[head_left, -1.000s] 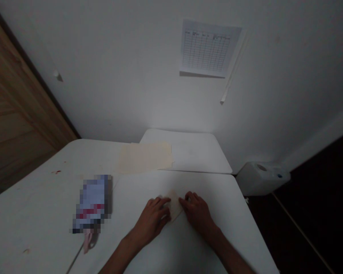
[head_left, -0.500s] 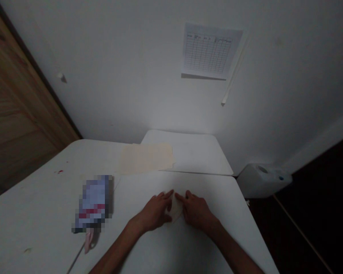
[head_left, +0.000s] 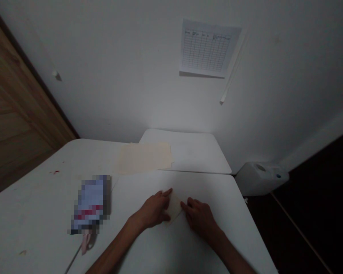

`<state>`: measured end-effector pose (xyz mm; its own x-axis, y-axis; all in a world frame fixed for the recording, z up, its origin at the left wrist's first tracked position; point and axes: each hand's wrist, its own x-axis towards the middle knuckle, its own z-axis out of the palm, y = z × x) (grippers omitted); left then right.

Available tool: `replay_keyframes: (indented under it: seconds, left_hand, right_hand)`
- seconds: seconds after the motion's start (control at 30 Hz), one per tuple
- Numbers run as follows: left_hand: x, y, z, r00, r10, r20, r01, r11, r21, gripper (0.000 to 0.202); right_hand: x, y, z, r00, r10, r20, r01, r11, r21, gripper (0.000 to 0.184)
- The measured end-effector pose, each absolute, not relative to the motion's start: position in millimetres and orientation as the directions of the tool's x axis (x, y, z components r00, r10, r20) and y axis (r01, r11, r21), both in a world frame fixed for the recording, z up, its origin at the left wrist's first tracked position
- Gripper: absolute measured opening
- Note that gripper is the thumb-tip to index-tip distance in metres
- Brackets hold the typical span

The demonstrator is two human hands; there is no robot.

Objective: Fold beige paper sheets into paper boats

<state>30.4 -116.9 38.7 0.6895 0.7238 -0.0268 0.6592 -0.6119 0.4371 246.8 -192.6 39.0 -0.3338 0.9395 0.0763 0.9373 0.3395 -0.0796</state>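
A small folded piece of cream paper [head_left: 175, 207] lies on the white table [head_left: 154, 251] between my hands, one corner pointing away from me. My left hand [head_left: 156, 209] rests at its left side, index finger stretched to the top corner and thumb apart near the bottom corner. With its index fingertip, my right hand [head_left: 200, 216] touches the paper's right corner; the other fingers are bent, and the thumb is largely hidden. Both hands press from above, and neither visibly grips the sheet.
Larger cream sheets [head_left: 144, 156] lie at the back of the table. To the left is a blurred blue-and-red item [head_left: 90, 203] with a pink strap [head_left: 85, 243]. A white plastic container [head_left: 255, 179] stands beyond the right edge. A printed chart [head_left: 208, 49] hangs on the wall.
My right index finger has slid from the paper's top corner down along its edge to the right corner, uncovering more of it. My left hand has stayed nearly in place.
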Motion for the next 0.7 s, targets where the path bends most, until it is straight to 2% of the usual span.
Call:
replay_keyframes:
  seconds: [0.13,0.27,0.47,0.63,0.7]
  left_hand:
    - [30.0,-117.6,46.4,0.677,0.73,-0.1,0.671,-0.555,0.492,0.031]
    - [26.0,-124.5,45.4,0.676,0.736,-0.038,0.652,-0.574,0.495,0.038]
    - [13.3,-144.3,36.8,0.721,0.687,0.09,0.595,-0.681,0.427,0.04]
    - [9.0,-156.0,38.3,0.739,0.661,0.129,0.589,-0.728,0.351,0.07]
    - [9.8,-159.0,38.4,0.748,0.647,0.145,0.591,-0.75,0.297,0.062]
  right_hand:
    - [255.4,-202.1,35.9,-0.349,0.935,0.059,0.932,0.353,-0.083,0.036]
    - [259.0,-207.0,35.5,-0.346,0.934,0.084,0.93,0.354,-0.102,0.033]
    - [251.8,-201.5,29.8,-0.353,0.903,0.247,0.879,0.41,-0.244,0.031]
    - [246.0,-201.0,20.7,-0.411,0.851,0.327,0.807,0.507,-0.304,0.032]
    - [245.3,-201.3,20.1,-0.397,0.853,0.338,0.802,0.502,-0.324,0.031]
